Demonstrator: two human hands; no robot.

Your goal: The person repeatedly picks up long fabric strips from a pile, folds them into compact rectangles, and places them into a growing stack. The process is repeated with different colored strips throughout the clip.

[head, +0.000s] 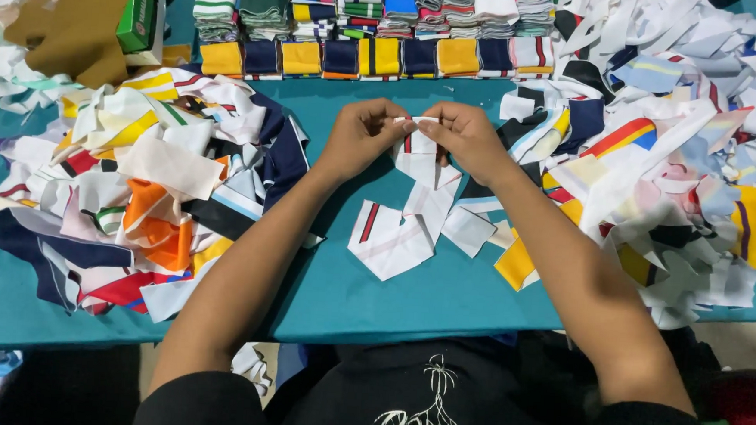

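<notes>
2 hands (416, 137) pinching white strip (417, 120), teal table (408, 300)

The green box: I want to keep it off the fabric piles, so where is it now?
In the head view the green box stands at the table's far left corner, leaning beside a brown cloth, left of the folded fabric stacks.
</notes>
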